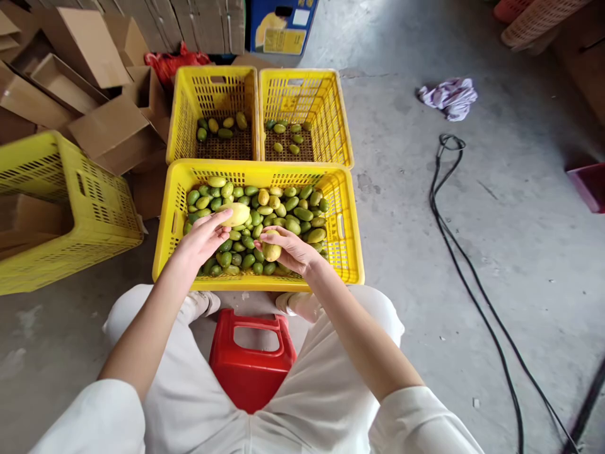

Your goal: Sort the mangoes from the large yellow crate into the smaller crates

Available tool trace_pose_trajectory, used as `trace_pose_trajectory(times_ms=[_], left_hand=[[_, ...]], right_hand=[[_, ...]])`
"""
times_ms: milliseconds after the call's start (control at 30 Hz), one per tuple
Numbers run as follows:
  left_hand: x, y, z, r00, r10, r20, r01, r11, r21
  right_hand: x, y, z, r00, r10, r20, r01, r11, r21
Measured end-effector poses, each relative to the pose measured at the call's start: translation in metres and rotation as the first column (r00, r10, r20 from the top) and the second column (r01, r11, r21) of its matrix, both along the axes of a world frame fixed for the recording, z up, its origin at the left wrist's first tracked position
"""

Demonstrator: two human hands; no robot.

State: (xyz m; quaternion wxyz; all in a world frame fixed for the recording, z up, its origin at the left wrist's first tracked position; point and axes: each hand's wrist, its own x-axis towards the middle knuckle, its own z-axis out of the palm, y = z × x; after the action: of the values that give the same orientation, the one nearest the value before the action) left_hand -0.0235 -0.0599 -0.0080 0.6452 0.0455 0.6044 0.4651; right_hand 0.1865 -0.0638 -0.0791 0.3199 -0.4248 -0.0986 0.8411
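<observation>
A big yellow crate [352, 252] in front of my knees is filled with several green and yellowish oval fruits [283, 208]. My left hand [203, 238] reaches over its left side, fingers closed on a pale yellow fruit [237, 213]. My right hand [290, 249] hovers over the pile's near middle, cupped around a yellow-green fruit [271, 250]. Beyond stand two smaller yellow crates, the left one [189, 110] and the right one [331, 101], each holding a few fruits on its floor.
I sit on a red stool [250, 366]. An empty yellow crate [61, 208] lies tipped at left, with cardboard boxes [85, 82] behind it. A black cable [472, 284] snakes across the concrete floor at right, near a crumpled cloth [451, 98].
</observation>
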Motion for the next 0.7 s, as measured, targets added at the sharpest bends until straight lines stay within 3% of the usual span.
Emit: trace_pose_trajectory(times_ms=[133,233,400,533,700], left_hand=[[0.002,0.002,0.005,0.998,0.044,0.043,-0.041,0.996,-0.082],[0.004,0.004,0.012,0.989,0.114,0.093,-0.101,0.986,-0.136],[0.005,0.006,0.02,0.984,0.125,0.13,-0.104,0.983,-0.153],[0.005,0.007,0.017,0.986,0.091,0.136,-0.062,0.978,-0.2],[0.005,0.002,0.003,0.992,0.02,0.123,-0.009,0.995,-0.096]], right_hand=[[0.0,0.004,0.013,1.0,-0.008,-0.004,0.008,0.998,-0.057],[0.002,0.008,0.022,0.997,-0.066,0.037,0.071,0.986,-0.149],[-0.001,0.011,0.03,0.981,-0.165,0.1,0.186,0.948,-0.257],[-0.008,0.009,0.036,0.959,-0.241,0.152,0.275,0.923,-0.271],[-0.012,0.007,0.033,0.955,-0.28,0.094,0.293,0.938,-0.186]])
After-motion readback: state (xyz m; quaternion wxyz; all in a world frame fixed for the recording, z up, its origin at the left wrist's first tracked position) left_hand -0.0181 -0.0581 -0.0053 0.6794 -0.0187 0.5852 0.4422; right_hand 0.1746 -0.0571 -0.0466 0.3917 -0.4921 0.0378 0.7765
